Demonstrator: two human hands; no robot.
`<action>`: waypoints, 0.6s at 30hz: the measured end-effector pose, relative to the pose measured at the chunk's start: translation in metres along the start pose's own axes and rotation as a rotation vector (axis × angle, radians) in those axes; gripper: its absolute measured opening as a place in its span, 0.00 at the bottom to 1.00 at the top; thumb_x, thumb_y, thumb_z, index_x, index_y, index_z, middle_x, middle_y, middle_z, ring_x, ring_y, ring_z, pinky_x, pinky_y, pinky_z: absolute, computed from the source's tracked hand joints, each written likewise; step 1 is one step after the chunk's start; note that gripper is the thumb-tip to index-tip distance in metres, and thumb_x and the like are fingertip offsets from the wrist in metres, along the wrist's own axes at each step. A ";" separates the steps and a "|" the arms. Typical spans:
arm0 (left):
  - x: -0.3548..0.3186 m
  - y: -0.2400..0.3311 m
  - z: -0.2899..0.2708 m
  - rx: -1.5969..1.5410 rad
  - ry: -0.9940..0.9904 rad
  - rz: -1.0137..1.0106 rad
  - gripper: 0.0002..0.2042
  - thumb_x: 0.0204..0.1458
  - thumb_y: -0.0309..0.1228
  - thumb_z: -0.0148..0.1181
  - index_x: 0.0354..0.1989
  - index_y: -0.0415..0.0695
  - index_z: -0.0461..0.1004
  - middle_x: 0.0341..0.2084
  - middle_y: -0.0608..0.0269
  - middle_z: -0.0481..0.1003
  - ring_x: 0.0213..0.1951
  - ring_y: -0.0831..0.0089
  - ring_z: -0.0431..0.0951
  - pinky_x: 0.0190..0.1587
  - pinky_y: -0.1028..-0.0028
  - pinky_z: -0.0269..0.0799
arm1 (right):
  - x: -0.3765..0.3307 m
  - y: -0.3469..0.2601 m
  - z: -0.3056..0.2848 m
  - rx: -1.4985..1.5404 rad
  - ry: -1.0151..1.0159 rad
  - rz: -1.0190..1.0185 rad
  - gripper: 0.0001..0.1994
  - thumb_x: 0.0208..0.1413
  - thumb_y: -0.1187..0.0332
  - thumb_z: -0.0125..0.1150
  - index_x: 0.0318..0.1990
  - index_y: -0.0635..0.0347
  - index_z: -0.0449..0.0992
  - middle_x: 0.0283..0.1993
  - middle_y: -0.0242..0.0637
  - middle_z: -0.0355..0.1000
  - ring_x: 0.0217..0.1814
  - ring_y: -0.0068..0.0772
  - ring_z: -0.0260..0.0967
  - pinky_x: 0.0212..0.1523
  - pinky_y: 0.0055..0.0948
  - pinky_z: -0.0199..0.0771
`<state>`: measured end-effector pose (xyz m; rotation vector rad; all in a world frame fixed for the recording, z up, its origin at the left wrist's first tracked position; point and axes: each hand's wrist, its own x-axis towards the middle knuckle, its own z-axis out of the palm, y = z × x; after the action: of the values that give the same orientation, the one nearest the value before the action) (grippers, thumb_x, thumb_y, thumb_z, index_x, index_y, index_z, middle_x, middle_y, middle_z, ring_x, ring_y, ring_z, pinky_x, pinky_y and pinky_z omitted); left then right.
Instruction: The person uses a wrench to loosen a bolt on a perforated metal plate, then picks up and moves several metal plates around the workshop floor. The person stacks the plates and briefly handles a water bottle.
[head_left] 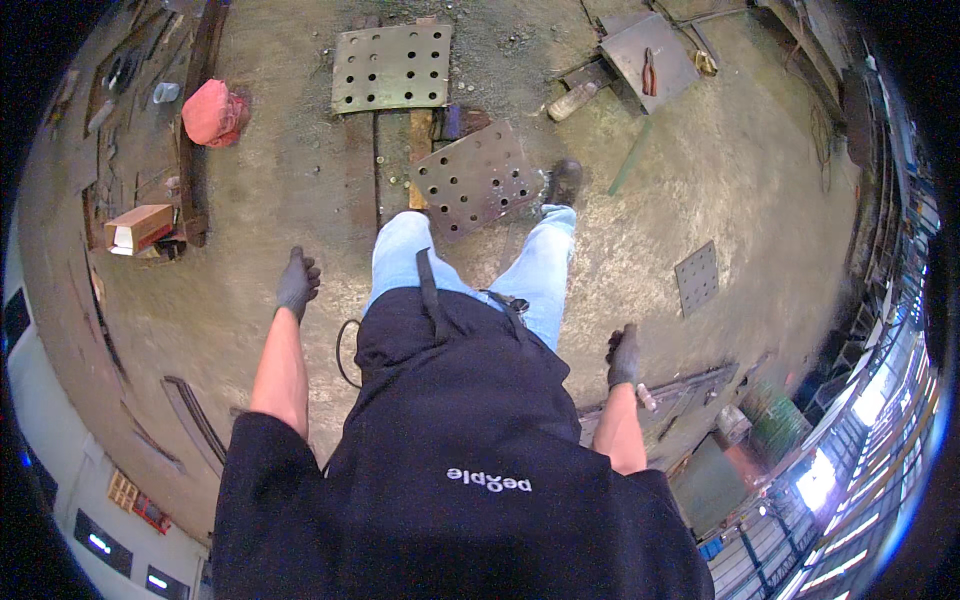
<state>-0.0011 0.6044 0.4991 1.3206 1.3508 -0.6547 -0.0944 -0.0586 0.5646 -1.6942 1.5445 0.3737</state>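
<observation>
Stained workshop floor [640,240] spreads under me in the head view, bending toward a black rim that cuts off the corners; low on the right, glare from the windows [818,480] washes out the detail. My left grip [297,283], in a dark glove, hangs over bare floor well apart from the plates, fingers loosely bent. My right grip [622,357], gloved too, hangs out to the other side, nearest a small perforated plate [697,280] lying flat. I see nothing held in either, but both palms are hidden, so I cannot tell how far they are closed. Ahead of my legs [400,245] lies a skewed perforated plate [480,188], its near edge close to my knees; beyond it is a squarer perforated plate [392,68], covering part of a wooden strip [421,130]. Only my right boot [565,182] shows; the left is out of sight. Pliers [650,72] lie on a metal sheet [625,50]. What the rounded red object [210,113] is, I cannot make out.
</observation>
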 end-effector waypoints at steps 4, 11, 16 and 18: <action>-0.053 -0.017 0.047 0.040 0.117 -0.036 0.28 0.61 0.58 0.40 0.50 0.44 0.70 0.25 0.66 0.72 0.22 0.78 0.67 0.23 0.76 0.62 | 0.133 -0.100 -0.007 0.078 -0.215 -0.035 0.23 0.60 0.42 0.49 0.30 0.54 0.71 0.21 0.28 0.63 0.20 0.23 0.60 0.20 0.27 0.61; -0.106 -0.003 0.173 0.070 0.182 0.014 0.20 0.63 0.46 0.44 0.53 0.44 0.71 0.36 0.62 0.77 0.31 0.77 0.74 0.33 0.76 0.70 | 0.261 -0.292 0.129 -0.228 -0.534 -0.174 0.25 0.59 0.42 0.49 0.35 0.58 0.72 0.25 0.33 0.67 0.22 0.27 0.64 0.23 0.30 0.68; -0.065 0.018 0.281 0.264 0.045 0.082 0.22 0.60 0.48 0.47 0.49 0.41 0.72 0.32 0.64 0.76 0.34 0.76 0.73 0.37 0.76 0.70 | 0.317 -0.277 0.246 -0.640 -0.612 -0.514 0.32 0.59 0.38 0.47 0.43 0.64 0.74 0.33 0.39 0.71 0.32 0.34 0.68 0.33 0.33 0.69; -0.022 0.011 0.304 0.343 0.014 0.053 0.22 0.61 0.48 0.46 0.48 0.41 0.73 0.31 0.65 0.76 0.33 0.76 0.73 0.37 0.76 0.70 | 0.326 -0.263 0.290 -0.802 -0.626 -0.597 0.37 0.58 0.35 0.44 0.50 0.66 0.74 0.43 0.47 0.75 0.43 0.44 0.72 0.44 0.37 0.70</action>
<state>0.0988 0.3219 0.4422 1.6297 1.2458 -0.8695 0.3045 -0.0956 0.2489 -2.2168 0.3858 1.1646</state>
